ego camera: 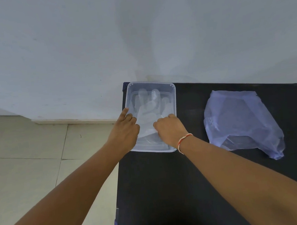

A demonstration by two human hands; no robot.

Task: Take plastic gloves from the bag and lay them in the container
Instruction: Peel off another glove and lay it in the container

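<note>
While both hands press into the near end of the clear container [173, 99], the laying-down step looks underway: the left hand [126, 130] and right hand [169, 128] each pinch the cuff of 1 plastic glove [147, 112] spread flat inside. Next, I judge, comes letting go and reaching right for the 1 bag [239, 120] on the worktop [170, 192]. More gloves underneath: cannot tell.
</note>
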